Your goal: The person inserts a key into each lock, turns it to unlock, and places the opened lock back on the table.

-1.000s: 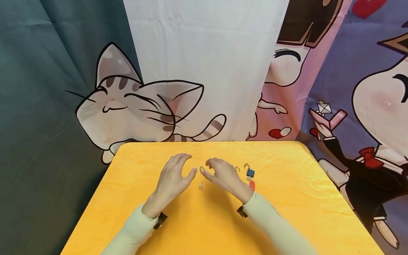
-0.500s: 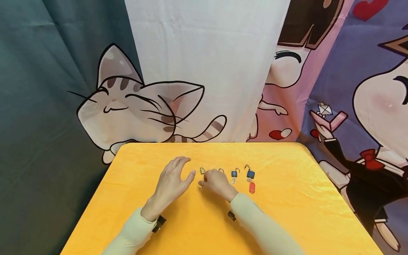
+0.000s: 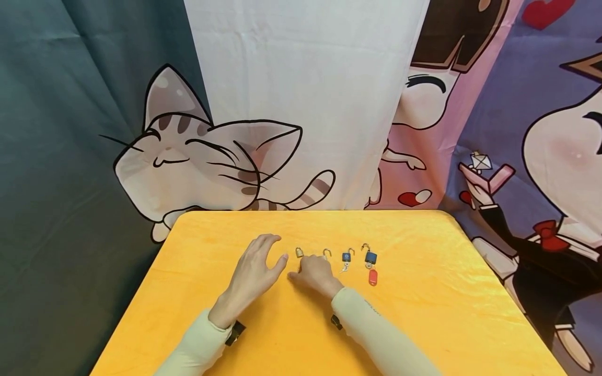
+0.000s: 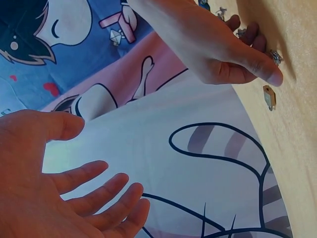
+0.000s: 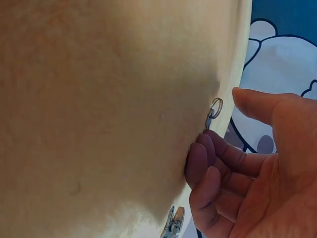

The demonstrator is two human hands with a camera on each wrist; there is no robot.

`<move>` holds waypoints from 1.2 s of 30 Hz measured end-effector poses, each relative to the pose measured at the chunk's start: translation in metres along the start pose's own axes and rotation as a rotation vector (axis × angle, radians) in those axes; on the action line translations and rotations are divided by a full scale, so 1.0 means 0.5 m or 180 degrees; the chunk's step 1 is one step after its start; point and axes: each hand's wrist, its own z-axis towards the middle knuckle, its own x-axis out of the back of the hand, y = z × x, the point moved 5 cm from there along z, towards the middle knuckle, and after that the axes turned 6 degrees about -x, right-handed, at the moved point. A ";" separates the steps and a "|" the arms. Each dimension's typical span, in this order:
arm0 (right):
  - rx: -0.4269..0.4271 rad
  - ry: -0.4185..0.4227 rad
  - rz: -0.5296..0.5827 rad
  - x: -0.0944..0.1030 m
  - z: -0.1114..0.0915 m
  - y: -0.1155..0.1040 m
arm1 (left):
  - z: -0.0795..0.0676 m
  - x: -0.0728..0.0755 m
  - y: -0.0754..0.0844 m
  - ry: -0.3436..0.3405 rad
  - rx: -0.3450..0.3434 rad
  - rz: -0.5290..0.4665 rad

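Observation:
My right hand (image 3: 314, 272) is low over the table, its fingers loosely bent. In the right wrist view a key on a split ring (image 5: 216, 107) lies at the fingertips, while the thumb stands apart from it; whether the fingers touch the key I cannot tell. Just beyond this hand sits a small brass padlock (image 3: 299, 253) with its shackle down. Another padlock's raised shackle (image 3: 326, 253) shows behind the knuckles, its body mostly hidden. My left hand (image 3: 252, 274) hovers to the left, fingers spread and holding nothing.
To the right lie a small blue padlock (image 3: 346, 257) with keys and a larger blue padlock (image 3: 370, 257) with a red tag (image 3: 373, 277), both shackles raised. A yellow cloth covers the table (image 3: 423, 313). Printed curtains (image 3: 301, 94) hang behind its far edge.
My right hand has moved left and toward me, from the brass padlock down to the key, uncovering the padlocks on the right. The left hand has barely moved.

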 end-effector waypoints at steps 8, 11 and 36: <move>-0.0054 -0.0151 -0.0013 -0.007 0.004 0.003 | -0.003 -0.002 -0.001 0.0003 0.0005 -0.0019; -0.0026 -0.0157 -0.0038 -0.006 0.004 0.003 | -0.003 -0.002 -0.001 0.0015 0.0001 -0.0042; -0.0037 -0.0265 0.0225 -0.006 0.006 0.011 | -0.011 -0.007 0.001 -0.0049 0.0029 -0.0001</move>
